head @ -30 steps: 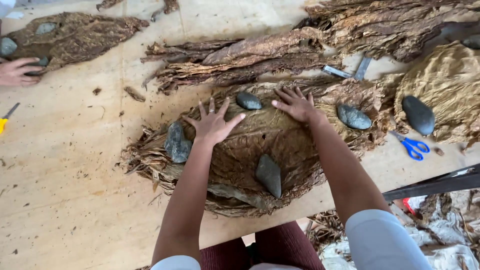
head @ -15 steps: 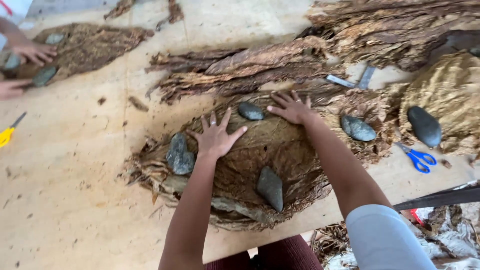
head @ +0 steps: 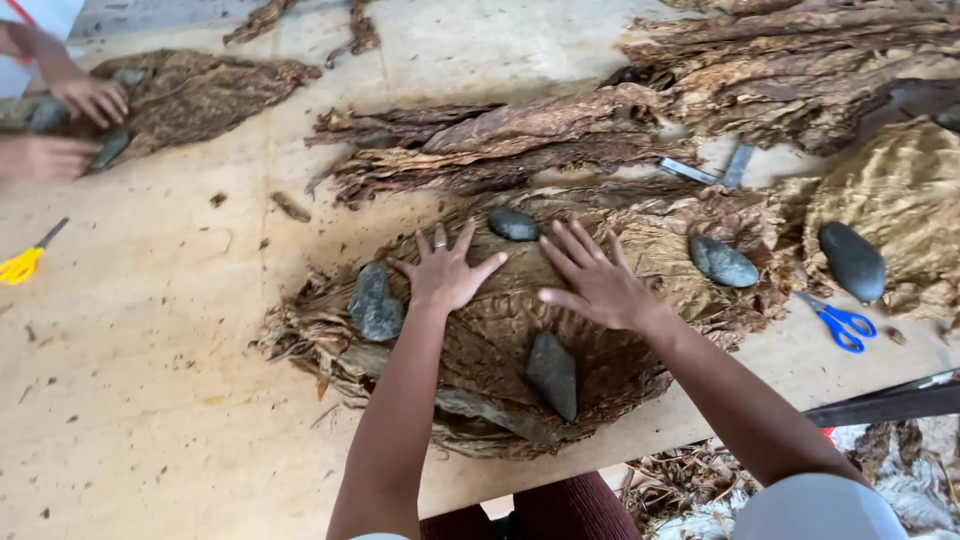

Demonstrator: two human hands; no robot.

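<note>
Both hands flat, palms down, fingers spread: left hand (head: 447, 272), right hand (head: 597, 283), arms outstretched.

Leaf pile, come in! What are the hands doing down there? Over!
Left hand and right hand flat, fingers spread, on the brown leaf pile. Gray stones weigh it down around them. Blue scissors lie off right, clear.

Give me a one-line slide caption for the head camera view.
Left hand and right hand press flat on a stack of dried brown leaves weighted by grey stones on a wooden table.
</note>
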